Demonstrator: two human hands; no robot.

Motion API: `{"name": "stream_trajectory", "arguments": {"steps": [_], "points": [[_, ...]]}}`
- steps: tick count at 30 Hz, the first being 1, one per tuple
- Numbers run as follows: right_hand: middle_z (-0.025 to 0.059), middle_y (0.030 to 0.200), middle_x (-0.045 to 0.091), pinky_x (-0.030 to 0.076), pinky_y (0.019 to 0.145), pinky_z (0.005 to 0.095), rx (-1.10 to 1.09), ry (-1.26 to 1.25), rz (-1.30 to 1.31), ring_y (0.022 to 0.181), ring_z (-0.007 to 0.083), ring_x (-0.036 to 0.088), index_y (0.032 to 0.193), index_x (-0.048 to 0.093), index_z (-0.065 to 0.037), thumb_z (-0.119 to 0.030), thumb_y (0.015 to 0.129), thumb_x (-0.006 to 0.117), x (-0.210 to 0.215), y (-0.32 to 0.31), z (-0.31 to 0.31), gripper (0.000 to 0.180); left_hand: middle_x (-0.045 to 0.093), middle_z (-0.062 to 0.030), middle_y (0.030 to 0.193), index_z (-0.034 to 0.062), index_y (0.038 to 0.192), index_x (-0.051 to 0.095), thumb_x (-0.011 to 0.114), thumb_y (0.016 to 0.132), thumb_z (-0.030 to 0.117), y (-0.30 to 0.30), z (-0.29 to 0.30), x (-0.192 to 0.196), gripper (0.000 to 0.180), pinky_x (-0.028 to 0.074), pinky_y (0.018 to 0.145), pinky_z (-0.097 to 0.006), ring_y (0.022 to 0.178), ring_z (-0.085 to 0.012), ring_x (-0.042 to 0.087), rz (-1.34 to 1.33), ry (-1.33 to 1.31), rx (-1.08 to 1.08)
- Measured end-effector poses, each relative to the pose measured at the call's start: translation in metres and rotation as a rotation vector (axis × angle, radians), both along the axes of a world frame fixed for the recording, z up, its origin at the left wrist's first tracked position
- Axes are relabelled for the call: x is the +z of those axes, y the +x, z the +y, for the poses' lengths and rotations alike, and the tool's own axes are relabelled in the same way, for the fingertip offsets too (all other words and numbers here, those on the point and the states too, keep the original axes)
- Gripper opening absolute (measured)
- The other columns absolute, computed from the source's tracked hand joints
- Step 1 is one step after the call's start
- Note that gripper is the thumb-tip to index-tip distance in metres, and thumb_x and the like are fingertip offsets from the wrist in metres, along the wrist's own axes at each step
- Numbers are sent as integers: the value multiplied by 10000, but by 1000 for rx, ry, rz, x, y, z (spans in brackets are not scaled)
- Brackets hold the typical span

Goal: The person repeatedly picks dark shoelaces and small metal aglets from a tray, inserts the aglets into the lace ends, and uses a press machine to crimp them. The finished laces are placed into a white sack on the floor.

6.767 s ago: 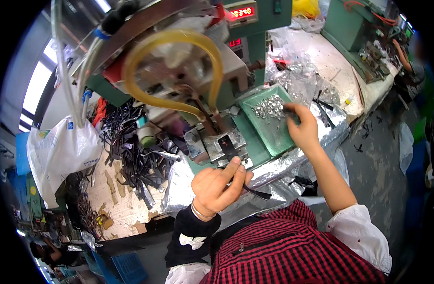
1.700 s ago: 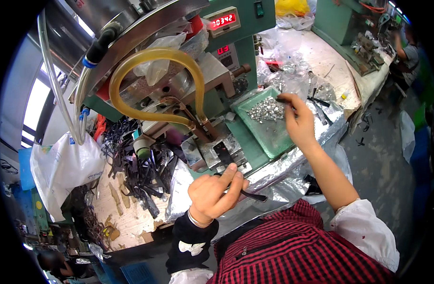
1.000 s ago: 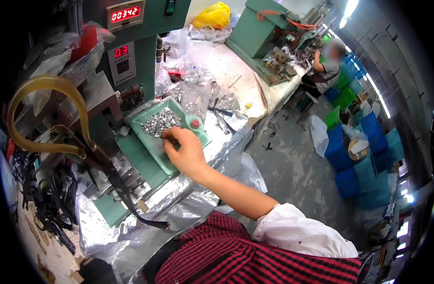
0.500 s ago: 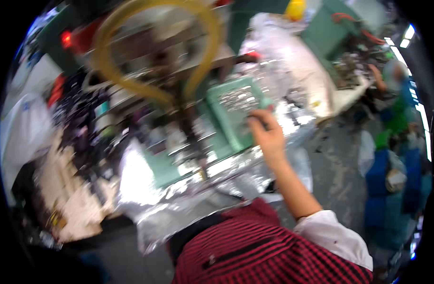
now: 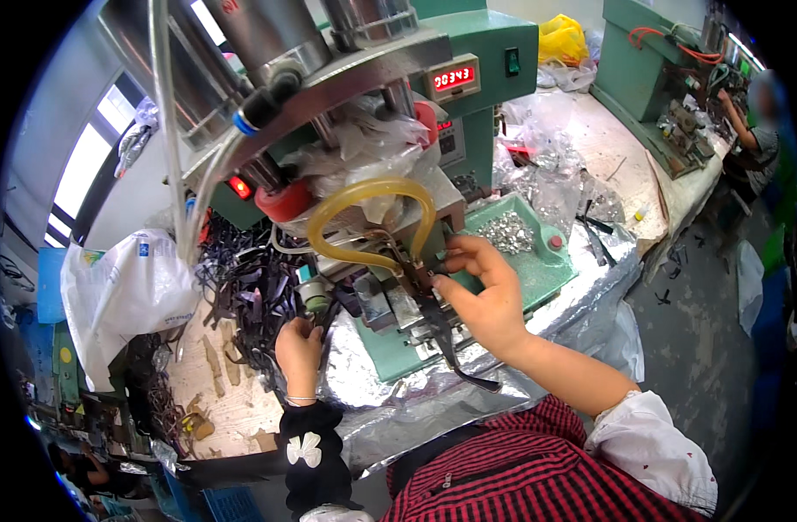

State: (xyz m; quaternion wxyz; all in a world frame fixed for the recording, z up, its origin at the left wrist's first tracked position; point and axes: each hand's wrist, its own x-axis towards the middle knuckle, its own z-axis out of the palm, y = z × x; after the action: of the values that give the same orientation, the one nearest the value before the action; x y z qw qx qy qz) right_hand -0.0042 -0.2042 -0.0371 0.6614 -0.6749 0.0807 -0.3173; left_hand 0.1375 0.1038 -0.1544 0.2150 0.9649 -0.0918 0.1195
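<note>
My right hand [image 5: 492,300] is at the working head of a green press machine [image 5: 481,65]. Its thumb and fingers curl together at the metal fixture; whatever they pinch is too small to make out. From that fixture a black strap [image 5: 442,335] hangs toward me, its end lying over the foil-covered edge. My left hand [image 5: 298,348] is closed at the border of a heap of black straps [image 5: 255,300]; what its fingertips grip is hidden. A green tray [image 5: 542,274] with small silver metal pieces [image 5: 505,233] stands right of the fixture.
A yellow hose [image 5: 329,213] loops above the fixture. Silver foil [image 5: 364,426] covers the table's front. A white plastic bag [image 5: 142,291] hangs at left. A red button [image 5: 555,243] sits on the tray's right side. Another person [image 5: 755,139] works at the far right.
My right hand has gone from the tray of metal pieces leftward to the press fixture. My left hand has come into view by the strap heap. The view has shifted and sharpened.
</note>
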Motion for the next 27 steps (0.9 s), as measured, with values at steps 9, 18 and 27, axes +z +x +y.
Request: {"name": "stream_trajectory", "arguments": {"steps": [9,18,27], "points": [[152,1116,692,480,959,317,94,5,-96,1093,200,654,1364,500,4,-33,837,737,22,-16,18,579,691,-48,830,-16,1080,695,582,1021,133,-58,-31,96,195,441,584,-223,689,-83,610,77,-956,-71],[173,1122,701,521,918,423,-162,-683,139,1057,363,670,1170,680,-29,-66,874,621,-38,-16,-58,304,752,-152,970,30,1001,735,840,719,20,-122,-141,142,302,533,574,-286,683,-232,692,-636,-230,-979],[180,1021,713,543,814,434,-428,-646,72,949,367,680,1090,705,-44,-8,879,587,-57,-23,-116,244,758,-114,931,68,967,738,843,709,48,-120,-148,125,280,457,479,-278,579,-176,629,-691,-248,-955]]}}
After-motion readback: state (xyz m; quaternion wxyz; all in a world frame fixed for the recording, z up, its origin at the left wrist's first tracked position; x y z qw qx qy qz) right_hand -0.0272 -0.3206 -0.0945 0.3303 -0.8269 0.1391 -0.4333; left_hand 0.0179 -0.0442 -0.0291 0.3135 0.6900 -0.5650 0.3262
